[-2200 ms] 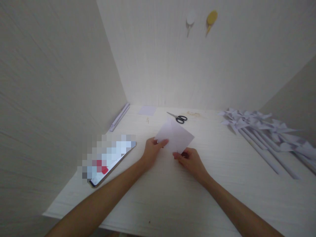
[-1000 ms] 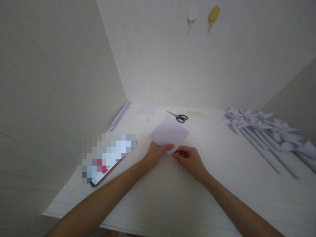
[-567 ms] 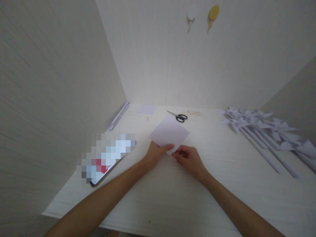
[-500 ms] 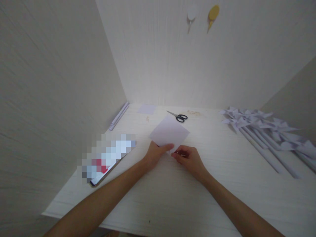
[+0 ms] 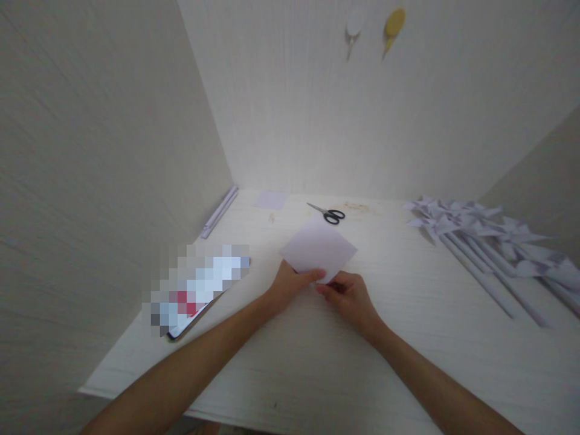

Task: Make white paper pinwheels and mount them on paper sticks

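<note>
- Head view: the near corner of the paper square (image 5: 318,251) is hidden under the fingers of both hands; whether it is folded there cannot be made out.
- Left hand (image 5: 290,286): closed in a pinch on the paper's near corner, thumb lying on top.
- Right hand (image 5: 348,295): fingers curled, tips touching the same corner just beside the left thumb; grip looks like a light pinch.
- Paper square sits diamond-wise on the white table (image 5: 317,362), at its middle, far corner pointing at the scissors (image 5: 327,212).
- Flat device (image 5: 199,284) left of the hands is pixelated; its surface is unreadable.
- Paper pinwheels (image 5: 480,235) lie in a heap at right, their sticks cut off by the frame edge.
- Small paper piece (image 5: 270,199) and a thin strip (image 5: 219,211) lie by the back-left wall.
- Two small objects (image 5: 371,30) on the back wall are too blurred to identify.
- No containers seen.
</note>
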Tool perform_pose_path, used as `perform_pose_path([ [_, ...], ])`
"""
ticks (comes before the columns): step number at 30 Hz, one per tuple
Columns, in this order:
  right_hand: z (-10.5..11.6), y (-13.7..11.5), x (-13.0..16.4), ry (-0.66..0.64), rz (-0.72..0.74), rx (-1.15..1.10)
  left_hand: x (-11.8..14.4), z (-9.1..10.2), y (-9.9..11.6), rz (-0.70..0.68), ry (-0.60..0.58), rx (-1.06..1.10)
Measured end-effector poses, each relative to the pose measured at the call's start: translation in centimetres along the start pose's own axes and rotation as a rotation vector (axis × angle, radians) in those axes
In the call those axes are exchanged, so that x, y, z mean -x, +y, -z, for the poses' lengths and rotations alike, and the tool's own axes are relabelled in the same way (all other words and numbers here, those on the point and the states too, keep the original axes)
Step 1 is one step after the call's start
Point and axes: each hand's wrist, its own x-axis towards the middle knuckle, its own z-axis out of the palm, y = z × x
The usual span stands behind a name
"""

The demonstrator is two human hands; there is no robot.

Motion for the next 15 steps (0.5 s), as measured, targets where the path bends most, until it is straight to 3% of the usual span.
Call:
perform_pose_path([
  [4,0.0,-0.1,-0.1,0.002,-0.068,-0.022,0.0,0.0,0.1,0.010,-0.001,0.054],
  [10,0.1,0.0,-0.4,0.040,-0.072,-0.024,-0.9,0.5,0.0,0.071,0.094,0.314],
  [15,0.1,0.0,-0.4,0.086,-0.095,-0.095,-1.5,1.0,0.2,0.026,0.151,0.424],
])
